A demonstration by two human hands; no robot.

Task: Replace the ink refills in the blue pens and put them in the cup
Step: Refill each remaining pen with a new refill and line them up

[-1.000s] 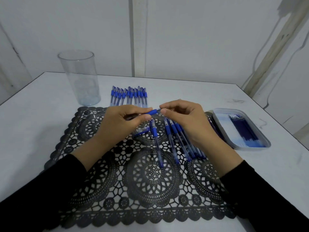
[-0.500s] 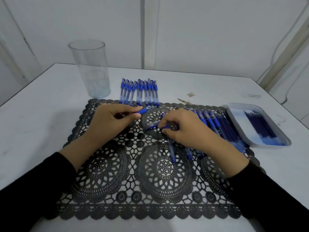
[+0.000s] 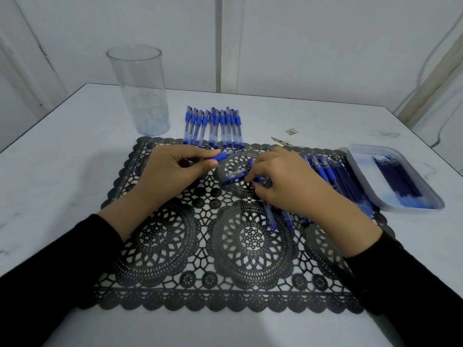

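Observation:
My left hand (image 3: 172,169) grips a blue pen (image 3: 221,156) that points right above the black lace mat (image 3: 200,246). My right hand (image 3: 283,182) rests on the mat, its fingers curled round a small blue pen part (image 3: 235,175). A row of several blue pens (image 3: 214,127) lies on the table behind the mat. More blue pens (image 3: 323,169) lie on the mat under and to the right of my right hand, partly hidden. The clear plastic cup (image 3: 140,91) stands empty at the back left.
A white tray (image 3: 360,171) holding dark blue refills (image 3: 395,176) sits at the right of the mat. A small scrap (image 3: 291,131) and a thin metal piece (image 3: 278,140) lie behind the mat. The white table's edges run close on left and right.
My hands have separated: the right hand left the pen tip and dropped to the mat onto a blue part. The left hand keeps the pen. The camera moved closer.

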